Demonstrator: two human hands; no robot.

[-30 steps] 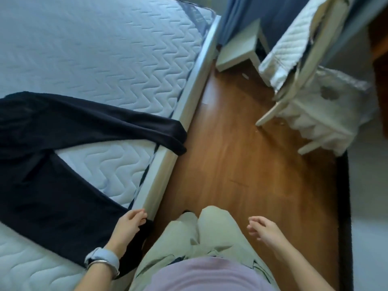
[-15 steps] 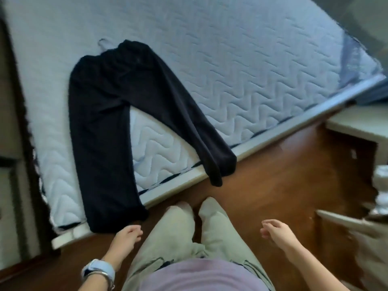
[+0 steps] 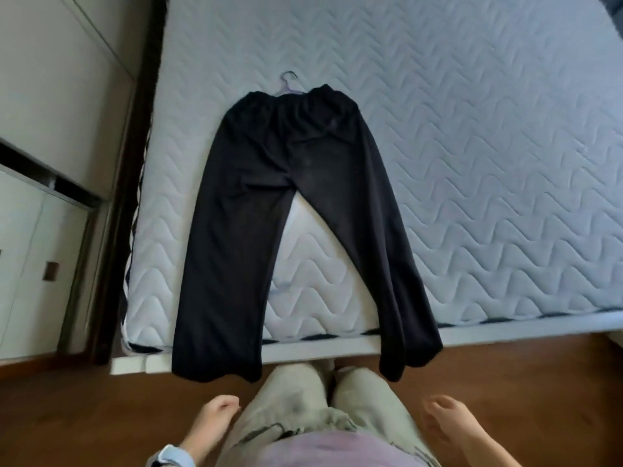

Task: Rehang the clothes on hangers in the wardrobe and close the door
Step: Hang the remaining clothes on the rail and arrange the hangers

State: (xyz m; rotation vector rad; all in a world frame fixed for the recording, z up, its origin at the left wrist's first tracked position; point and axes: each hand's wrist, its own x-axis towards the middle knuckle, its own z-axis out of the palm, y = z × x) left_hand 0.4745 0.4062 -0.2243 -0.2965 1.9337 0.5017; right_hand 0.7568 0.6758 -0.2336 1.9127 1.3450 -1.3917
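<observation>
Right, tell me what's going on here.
A person stands facing the mattress. The black trousers lie spread flat on it, cuffs hanging over the edge, with a hanger hook poking out at the waistband. The left hand and right hand hang loose beside the legs, holding nothing.

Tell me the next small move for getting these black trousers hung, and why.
Probably reach the right hand forward to the hanger hook. The black trousers lie flat on the mattress, the hook pokes out past their waistband at the far end, and the right hand and the left hand both hold nothing. Whether the hanger already sits inside the waistband cannot be told.
</observation>
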